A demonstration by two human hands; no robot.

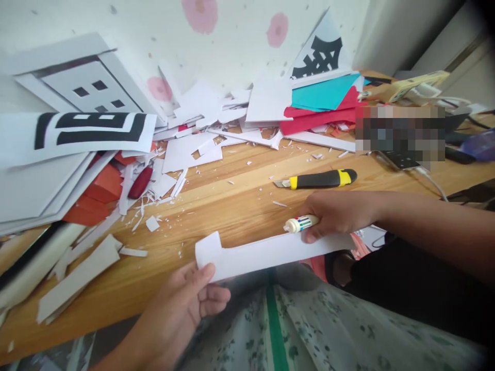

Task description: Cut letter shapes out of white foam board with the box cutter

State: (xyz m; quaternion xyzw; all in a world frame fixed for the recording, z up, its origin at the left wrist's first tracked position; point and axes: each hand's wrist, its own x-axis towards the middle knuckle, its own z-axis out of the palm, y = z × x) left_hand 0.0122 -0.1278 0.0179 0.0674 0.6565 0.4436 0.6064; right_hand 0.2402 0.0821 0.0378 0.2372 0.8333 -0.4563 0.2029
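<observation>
A long white cut-out strip of card or foam board [255, 252], with a square tab rising at its left end, is held over the front edge of the table. My left hand [181, 293] pinches that tabbed end between thumb and fingers. At the other end, my right hand [336, 216] is closed round a white multicolour pen [299, 224] and also touches the strip; its far end is partly hidden by the hand. Just beyond my right hand lies a black and yellow utility knife [317, 179], its blade showing and pointing left.
White board scraps [193, 149] litter the wooden table [232, 201]. Printed sheets with black characters [93, 131] lie left, above stacked boards and orange pieces [100, 185]. A dark red handle [140, 183] is nearby. Red and teal sheets [325, 95] lie at the back; a phone [402, 159] with a cable is right.
</observation>
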